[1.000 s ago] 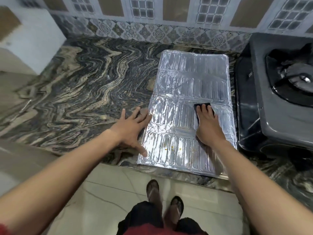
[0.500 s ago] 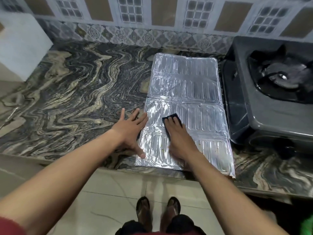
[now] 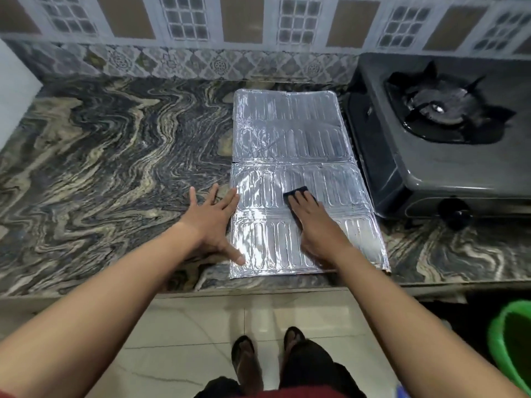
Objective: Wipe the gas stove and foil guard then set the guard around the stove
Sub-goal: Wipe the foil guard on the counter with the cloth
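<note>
The silver foil guard (image 3: 290, 133) lies flat and unfolded on the marble counter, just left of the dark grey gas stove (image 3: 436, 165). My right hand (image 3: 316, 222) presses a small dark cloth (image 3: 296, 192) flat onto the guard's near panel; only the cloth's far edge shows past my fingertips. My left hand (image 3: 212, 219) lies spread on the counter at the guard's left edge, its thumb and fingertips resting on the foil. The stove's burner and black pan support sit at the upper right.
The marble counter (image 3: 109, 156) stretches left to a white wall block. A patterned tile wall (image 3: 201, 61) runs behind. The stove's knob (image 3: 455, 212) faces the front edge. A green bucket (image 3: 511, 343) stands on the floor at lower right, near my sandalled feet.
My right hand slid the cloth from the guard's right side to the left, then a little back toward the middle. My left hand stayed at the left edge. The camera view shifted right.
</note>
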Demonstrator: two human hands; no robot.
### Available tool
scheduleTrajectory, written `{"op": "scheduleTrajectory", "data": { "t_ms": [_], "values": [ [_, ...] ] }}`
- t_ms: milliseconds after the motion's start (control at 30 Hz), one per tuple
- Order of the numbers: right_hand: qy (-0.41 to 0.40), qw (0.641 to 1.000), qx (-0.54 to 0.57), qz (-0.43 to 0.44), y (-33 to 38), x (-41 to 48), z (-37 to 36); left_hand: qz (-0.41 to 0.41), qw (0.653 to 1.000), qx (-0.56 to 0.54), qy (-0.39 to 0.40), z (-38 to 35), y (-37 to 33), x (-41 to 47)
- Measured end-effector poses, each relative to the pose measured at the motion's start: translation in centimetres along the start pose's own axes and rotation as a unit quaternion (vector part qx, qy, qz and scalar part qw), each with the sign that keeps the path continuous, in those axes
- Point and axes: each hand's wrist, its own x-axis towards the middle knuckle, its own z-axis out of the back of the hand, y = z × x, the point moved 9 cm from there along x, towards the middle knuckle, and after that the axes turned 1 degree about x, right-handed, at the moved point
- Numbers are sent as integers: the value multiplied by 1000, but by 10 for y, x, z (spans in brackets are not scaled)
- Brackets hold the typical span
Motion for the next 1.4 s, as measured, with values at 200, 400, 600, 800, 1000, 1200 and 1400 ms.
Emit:
{"op": "scheduleTrajectory", "data": {
  "t_ms": [200,400,600,800,1000,1200,1400],
  "values": [
    [-39,993,35,-110,-72,-2,22,6,1000,3,5,-1,1,0],
    [-82,981,8,-173,-98,-33,21,3,1000,0,4,-2,0,-1],
    [-95,971,3,-221,-78,-80,11,5,1000,-5,7,-1,-1,0],
    [-65,984,10,-163,-33,-77,0,6,1000,-6,14,-3,-2,0],
    [-78,978,28,-191,-71,-25,20,14,999,-20,27,-5,-1,3],
    [-99,969,8,-228,-95,34,45,20,999,-18,26,-6,1,5],
    [-83,983,13,-164,-43,42,27,23,1000,-7,16,-3,0,5]
  ]
}}
